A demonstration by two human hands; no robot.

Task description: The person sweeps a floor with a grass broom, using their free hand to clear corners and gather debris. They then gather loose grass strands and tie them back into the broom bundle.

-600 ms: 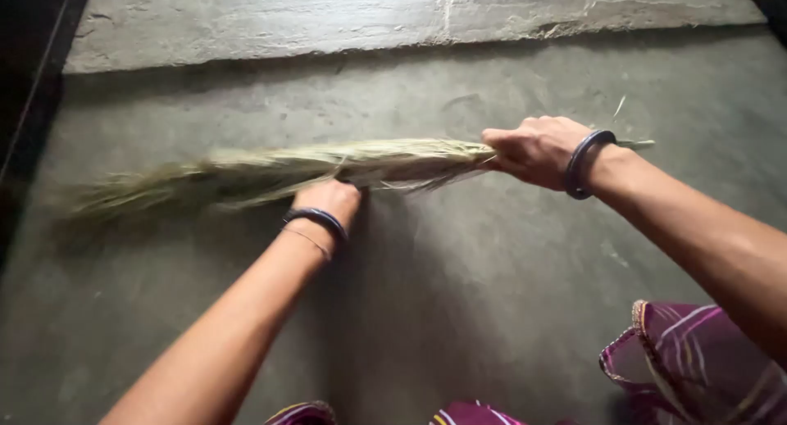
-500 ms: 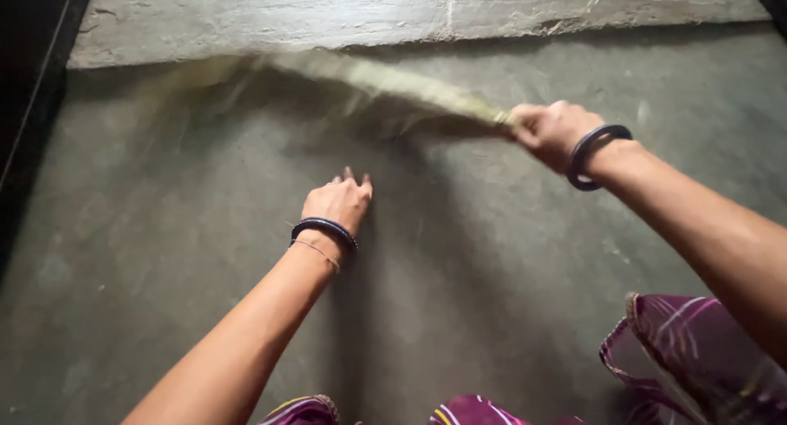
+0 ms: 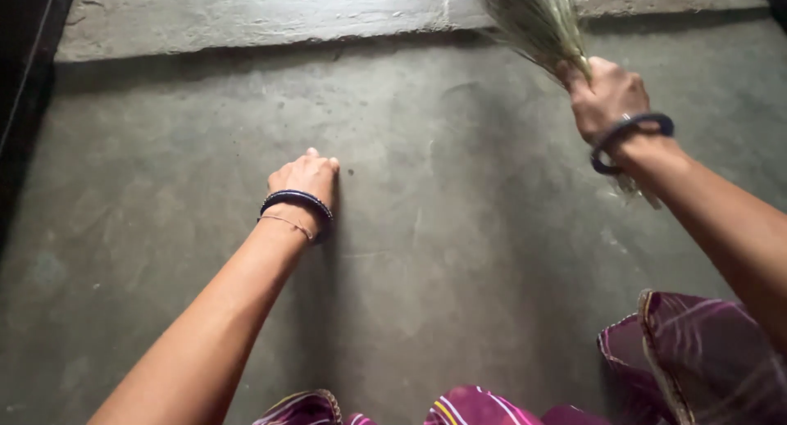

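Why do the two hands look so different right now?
The right hand is raised and closed tight around a grass broom; the left hand holds nothing and rests down on the grey floor. The right hand is near the stone step; the left hand is out in the middle of the floor. Both wrists wear dark bangles.

Open floor [image 3: 426, 228] between both hands; raised concrete ledge [image 3: 246, 15] beyond.
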